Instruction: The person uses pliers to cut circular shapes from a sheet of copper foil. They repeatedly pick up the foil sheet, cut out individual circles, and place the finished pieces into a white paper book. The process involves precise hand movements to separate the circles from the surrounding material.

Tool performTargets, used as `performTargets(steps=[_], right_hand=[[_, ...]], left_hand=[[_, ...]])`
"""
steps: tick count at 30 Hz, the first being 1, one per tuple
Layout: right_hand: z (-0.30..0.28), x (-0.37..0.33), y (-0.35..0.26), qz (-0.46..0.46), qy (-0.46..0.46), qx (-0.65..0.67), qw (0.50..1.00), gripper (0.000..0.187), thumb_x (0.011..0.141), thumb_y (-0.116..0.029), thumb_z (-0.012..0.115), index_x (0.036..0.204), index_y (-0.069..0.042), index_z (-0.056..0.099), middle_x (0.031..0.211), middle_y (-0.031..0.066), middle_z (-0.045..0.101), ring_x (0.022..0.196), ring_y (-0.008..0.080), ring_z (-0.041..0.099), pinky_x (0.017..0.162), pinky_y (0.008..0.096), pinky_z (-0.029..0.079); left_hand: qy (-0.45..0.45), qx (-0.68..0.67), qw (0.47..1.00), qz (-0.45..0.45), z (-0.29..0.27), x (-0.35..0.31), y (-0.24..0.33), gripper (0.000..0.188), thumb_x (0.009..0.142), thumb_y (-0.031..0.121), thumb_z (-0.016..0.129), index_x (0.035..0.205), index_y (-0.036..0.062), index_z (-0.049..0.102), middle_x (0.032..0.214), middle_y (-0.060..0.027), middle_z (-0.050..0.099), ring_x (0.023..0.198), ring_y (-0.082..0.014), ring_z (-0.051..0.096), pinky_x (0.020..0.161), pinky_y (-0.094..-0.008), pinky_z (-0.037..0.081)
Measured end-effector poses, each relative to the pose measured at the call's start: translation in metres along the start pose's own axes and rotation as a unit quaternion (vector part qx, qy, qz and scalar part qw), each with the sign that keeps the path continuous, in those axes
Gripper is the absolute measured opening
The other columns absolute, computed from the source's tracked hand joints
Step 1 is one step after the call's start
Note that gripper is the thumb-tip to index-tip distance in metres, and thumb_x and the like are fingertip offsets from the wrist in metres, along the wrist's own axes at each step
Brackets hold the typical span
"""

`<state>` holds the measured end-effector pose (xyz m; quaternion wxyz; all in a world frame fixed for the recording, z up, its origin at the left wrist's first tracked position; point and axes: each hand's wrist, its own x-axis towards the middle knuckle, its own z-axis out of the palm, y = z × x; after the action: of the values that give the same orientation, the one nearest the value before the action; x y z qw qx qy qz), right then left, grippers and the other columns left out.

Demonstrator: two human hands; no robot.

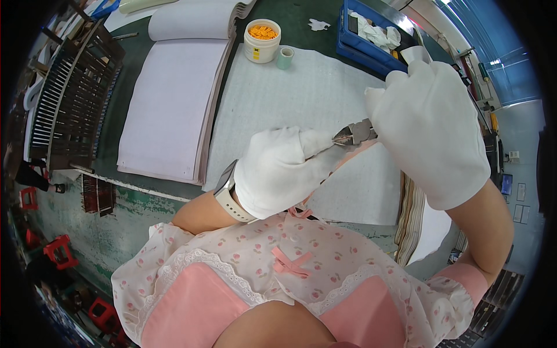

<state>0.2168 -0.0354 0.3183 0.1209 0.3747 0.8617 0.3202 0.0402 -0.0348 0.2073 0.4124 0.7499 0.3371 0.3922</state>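
Note:
Both hands wear white cloth gloves and meet over the white padded sheet on the table. My right hand [426, 122] is closed around a pair of diagonal cutters [357, 133], their steel jaws pointing left. Those jaw tips touch or nearly touch the fingertips of my left hand [284, 168]. Closed in a pinch, my left hand grips a thin copper-coloured piece [355, 153], seen almost edge-on. Most of that piece is hidden behind the left glove, so its full shape cannot be made out. The cutters' handles are covered by the right glove.
A white tub of orange pieces [262, 42] and a pale green roll [285, 58] stand at the far side. A thick paper stack [168, 110] lies left, beside a dark slotted rack [75, 98]. Far right is a blue bin [362, 55]; layered sheets [409, 220] lie near right.

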Motion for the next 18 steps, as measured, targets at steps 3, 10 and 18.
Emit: performTargets(steps=[3, 10, 18], right_hand=[[-0.0015, 0.0001, 0.001, -0.006, -0.014, 0.002, 1.0, 0.01, 0.063, -0.005, 0.064, 0.065, -0.009, 0.055, 0.065, 0.0067, 0.05, 0.08, 0.0249, 0.058, 0.063, 0.0327, 0.038], [-0.0065, 0.0026, 0.0011, -0.007, -0.057, -0.013, 0.998, 0.009, 0.063, -0.006, 0.064, 0.065, -0.009, 0.055, 0.065, 0.0063, 0.052, 0.085, 0.0249, 0.059, 0.066, 0.0328, 0.039], [-0.0037, 0.001, 0.001, -0.001, -0.039, 0.0, 0.999, 0.009, 0.064, -0.006, 0.064, 0.064, -0.01, 0.055, 0.065, 0.006, 0.052, 0.086, 0.0246, 0.059, 0.067, 0.0326, 0.039]], left_hand=[[0.058, -0.017, 0.998, 0.029, 0.0078, -0.0011, -0.0068, 0.013, 0.078, 0.013, 0.067, 0.09, 0.011, 0.07, 0.063, -0.0091, 0.06, 0.053, -0.0246, 0.058, 0.049, -0.0321, 0.046], [0.056, -0.017, 0.997, 0.04, 0.007, -0.0008, -0.0053, 0.012, 0.079, 0.015, 0.067, 0.091, 0.0125, 0.07, 0.063, -0.0088, 0.059, 0.052, -0.0247, 0.057, 0.049, -0.0323, 0.045], [0.018, -0.051, 0.998, -0.009, 0.0044, -0.0006, -0.0008, 0.015, 0.081, 0.01, 0.065, 0.095, 0.0096, 0.07, 0.067, -0.008, 0.061, 0.054, -0.0193, 0.058, 0.051, -0.0283, 0.046]])
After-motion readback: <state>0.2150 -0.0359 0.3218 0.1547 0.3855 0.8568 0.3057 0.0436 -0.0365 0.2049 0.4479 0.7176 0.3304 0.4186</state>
